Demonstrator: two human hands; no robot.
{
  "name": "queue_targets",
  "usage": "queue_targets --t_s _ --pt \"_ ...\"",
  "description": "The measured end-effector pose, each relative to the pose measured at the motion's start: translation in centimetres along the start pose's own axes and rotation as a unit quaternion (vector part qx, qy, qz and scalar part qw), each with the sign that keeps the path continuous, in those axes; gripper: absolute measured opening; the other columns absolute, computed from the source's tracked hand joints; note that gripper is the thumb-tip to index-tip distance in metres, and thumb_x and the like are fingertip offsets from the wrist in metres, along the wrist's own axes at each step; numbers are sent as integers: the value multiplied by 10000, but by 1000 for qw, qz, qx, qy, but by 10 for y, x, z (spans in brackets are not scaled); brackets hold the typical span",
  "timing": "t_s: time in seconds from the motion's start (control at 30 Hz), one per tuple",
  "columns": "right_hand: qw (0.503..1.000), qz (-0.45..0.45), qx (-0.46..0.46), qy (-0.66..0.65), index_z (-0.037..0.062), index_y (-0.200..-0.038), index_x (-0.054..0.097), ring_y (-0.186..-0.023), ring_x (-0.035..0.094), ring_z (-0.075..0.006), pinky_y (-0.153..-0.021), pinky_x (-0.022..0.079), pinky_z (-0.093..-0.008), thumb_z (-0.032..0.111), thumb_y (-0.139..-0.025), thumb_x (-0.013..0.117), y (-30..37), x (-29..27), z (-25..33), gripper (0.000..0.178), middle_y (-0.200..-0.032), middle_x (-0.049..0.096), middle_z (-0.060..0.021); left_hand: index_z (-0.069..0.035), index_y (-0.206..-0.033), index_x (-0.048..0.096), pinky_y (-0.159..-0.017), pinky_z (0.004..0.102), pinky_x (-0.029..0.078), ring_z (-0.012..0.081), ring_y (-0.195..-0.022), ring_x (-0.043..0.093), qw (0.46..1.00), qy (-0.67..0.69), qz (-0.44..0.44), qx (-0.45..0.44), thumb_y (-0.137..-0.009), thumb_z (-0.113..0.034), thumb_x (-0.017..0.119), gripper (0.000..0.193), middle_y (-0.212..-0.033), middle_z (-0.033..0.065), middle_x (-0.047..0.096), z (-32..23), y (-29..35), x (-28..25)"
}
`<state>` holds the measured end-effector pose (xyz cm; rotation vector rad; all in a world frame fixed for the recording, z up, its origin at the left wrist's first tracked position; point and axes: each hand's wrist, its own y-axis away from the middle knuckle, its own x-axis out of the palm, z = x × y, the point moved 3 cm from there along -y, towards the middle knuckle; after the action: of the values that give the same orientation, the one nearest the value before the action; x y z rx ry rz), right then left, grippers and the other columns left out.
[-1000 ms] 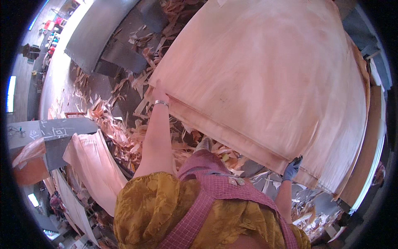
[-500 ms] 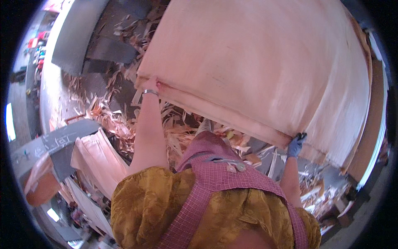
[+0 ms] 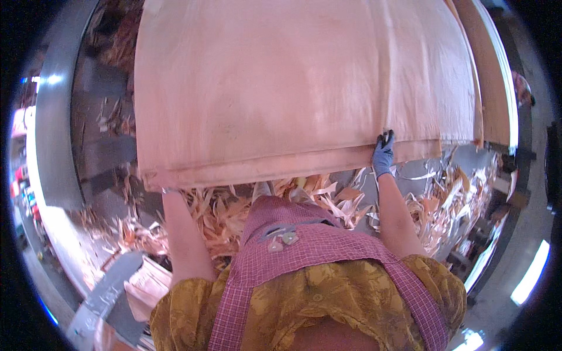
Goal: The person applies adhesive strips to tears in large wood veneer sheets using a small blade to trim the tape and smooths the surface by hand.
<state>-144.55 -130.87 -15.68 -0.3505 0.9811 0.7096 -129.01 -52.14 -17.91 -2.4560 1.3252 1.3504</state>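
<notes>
A broad stack of thin pinkish wood veneer sheets (image 3: 281, 82) lies in front of me, its near edge running almost level across the view. My bare left hand (image 3: 157, 178), with a bracelet at the wrist, is at the stack's near left corner. It is blurred and blends with the wood, but seems closed on the sheet edge. Farther right, my right hand (image 3: 383, 155) wears a grey-blue glove with dark fingertips. Its fingers are bent over the near edge of the top veneer sheet, by a raised crease. A lower layer of sheets sticks out toward me between the hands.
Torn veneer strips (image 3: 219, 219) litter the floor around my feet. A long grey metal surface (image 3: 55, 128) stands at the left, and a grey bar (image 3: 108, 292) lies lower left beside folded veneer (image 3: 149, 284). Beyond the stack's right side is another board stack (image 3: 489, 76).
The view has turned, so the stack's near edge now looks level instead of slanting. In the picture, my left hand sits lower and farther left, my right hand higher and farther left.
</notes>
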Motion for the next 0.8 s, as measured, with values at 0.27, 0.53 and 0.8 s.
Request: queue_targets --t_s 0.27,0.53,0.8 --pt "997 -38 -49 -38 42 -1518 207 -1134 602 -372 -908 475 -426 275 -940 619 25 -44 26 747 -1237 605 -258 -149 -1466 405 -1157 571 155 387 -1425 251 816 -374 58 437 -817 -531 637 788 -1522 214 315 -147 228 97" --pt "993 -42 106 -15 49 -1011 684 -805 673 -340 -706 505 -419 373 -881 670 85 -111 -58 349 -892 694 -196 -261 -1534 279 -1166 594 76 447 -1453 152 813 -404 172 382 -805 -632 592 876 -1588 232 170 -173 219 110" --pt "988 -98 106 45 56 -902 679 -746 651 -367 -650 491 -430 386 -863 679 115 -177 -175 332 -823 677 -192 -294 -1552 195 -1175 569 63 437 -1471 104 787 -453 260 328 -796 -705 551 931 -1593 246 131 -168 195 109"
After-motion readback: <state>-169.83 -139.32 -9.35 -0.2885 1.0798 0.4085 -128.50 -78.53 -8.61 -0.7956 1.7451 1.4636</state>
